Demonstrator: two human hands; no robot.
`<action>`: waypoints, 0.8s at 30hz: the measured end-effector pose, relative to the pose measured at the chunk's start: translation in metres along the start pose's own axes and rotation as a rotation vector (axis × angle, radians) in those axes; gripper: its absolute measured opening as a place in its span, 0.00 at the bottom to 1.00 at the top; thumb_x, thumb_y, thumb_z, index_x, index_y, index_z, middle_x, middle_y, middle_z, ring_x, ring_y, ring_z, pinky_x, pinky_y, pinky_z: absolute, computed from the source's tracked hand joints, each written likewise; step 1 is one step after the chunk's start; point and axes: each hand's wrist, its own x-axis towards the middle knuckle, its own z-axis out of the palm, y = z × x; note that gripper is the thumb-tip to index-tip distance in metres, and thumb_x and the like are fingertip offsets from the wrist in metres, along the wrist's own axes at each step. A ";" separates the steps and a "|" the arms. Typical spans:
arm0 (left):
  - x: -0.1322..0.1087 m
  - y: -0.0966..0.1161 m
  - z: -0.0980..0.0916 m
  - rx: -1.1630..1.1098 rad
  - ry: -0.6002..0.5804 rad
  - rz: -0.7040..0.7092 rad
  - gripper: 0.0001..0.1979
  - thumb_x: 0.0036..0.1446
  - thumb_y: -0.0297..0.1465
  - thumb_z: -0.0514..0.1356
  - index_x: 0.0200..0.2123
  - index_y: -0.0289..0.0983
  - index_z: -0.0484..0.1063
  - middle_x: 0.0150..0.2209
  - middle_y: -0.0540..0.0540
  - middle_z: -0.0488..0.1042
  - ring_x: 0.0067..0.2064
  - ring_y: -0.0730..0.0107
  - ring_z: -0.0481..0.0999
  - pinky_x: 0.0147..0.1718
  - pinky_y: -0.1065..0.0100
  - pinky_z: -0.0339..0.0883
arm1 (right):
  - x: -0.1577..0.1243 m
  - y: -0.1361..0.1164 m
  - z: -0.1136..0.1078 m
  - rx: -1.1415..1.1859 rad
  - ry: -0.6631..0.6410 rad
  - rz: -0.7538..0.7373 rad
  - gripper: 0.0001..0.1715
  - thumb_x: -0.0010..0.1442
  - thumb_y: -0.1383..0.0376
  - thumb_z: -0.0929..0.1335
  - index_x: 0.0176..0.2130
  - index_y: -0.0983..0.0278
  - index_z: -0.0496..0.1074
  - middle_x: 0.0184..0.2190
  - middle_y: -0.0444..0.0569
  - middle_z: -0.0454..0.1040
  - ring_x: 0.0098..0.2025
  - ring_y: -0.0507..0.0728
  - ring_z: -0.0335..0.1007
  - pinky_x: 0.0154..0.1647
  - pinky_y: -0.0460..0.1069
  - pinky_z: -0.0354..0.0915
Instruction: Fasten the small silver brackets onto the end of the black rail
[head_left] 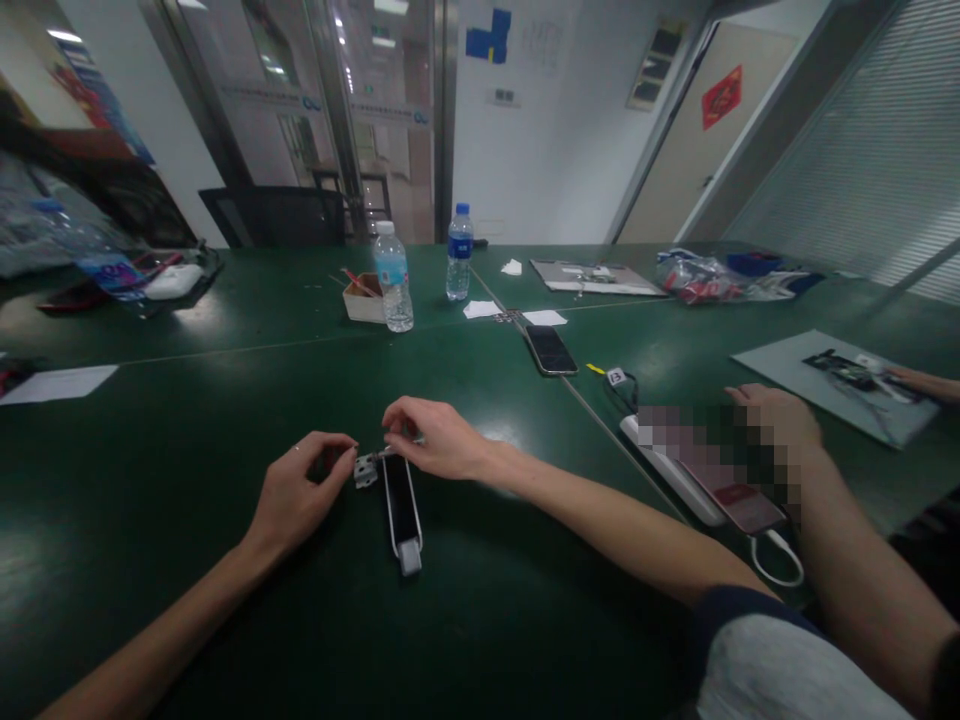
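My left hand [304,492] is closed, thumb and forefinger pinched at the left edge of a small silvery metal part [366,470] with holes. My right hand [435,437] comes in from the right, its fingers curled in a pinch just above that part; whatever lies between them is too small to make out. Directly below the right fingertips, a long, narrow device [403,500] with a white rim and dark face lies on the green table [300,620]. A light grey block [409,557] sits at its near end.
A co-worker's hand [780,425] is over a phone [739,495] beside a white power strip [667,465]. Farther back are a black phone [550,350], two water bottles [394,285], a small box [364,303] and paper scraps [545,318]. Another person's hand [922,383] touches parts on a grey board [780,355].
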 end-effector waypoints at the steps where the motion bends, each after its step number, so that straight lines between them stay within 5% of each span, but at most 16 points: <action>1: 0.001 0.000 0.001 0.016 -0.014 -0.053 0.18 0.57 0.45 0.53 0.38 0.36 0.71 0.34 0.44 0.73 0.33 0.61 0.73 0.27 0.64 0.69 | -0.001 0.005 -0.003 -0.054 0.012 0.003 0.08 0.62 0.65 0.64 0.41 0.66 0.65 0.35 0.47 0.70 0.35 0.51 0.65 0.37 0.48 0.63; 11: 0.004 -0.001 0.005 0.024 -0.196 -0.046 0.13 0.56 0.40 0.56 0.37 0.37 0.72 0.32 0.47 0.73 0.32 0.64 0.71 0.29 0.67 0.64 | -0.014 0.029 0.003 -0.195 -0.094 0.044 0.08 0.60 0.64 0.63 0.34 0.66 0.68 0.30 0.46 0.67 0.33 0.52 0.61 0.37 0.48 0.58; 24: 0.002 0.004 0.003 -0.008 -0.199 -0.044 0.09 0.56 0.35 0.57 0.36 0.36 0.72 0.31 0.48 0.72 0.32 0.65 0.69 0.30 0.66 0.62 | -0.021 0.027 0.005 -0.168 -0.075 0.034 0.04 0.56 0.68 0.63 0.35 0.66 0.66 0.32 0.49 0.67 0.35 0.54 0.61 0.37 0.49 0.59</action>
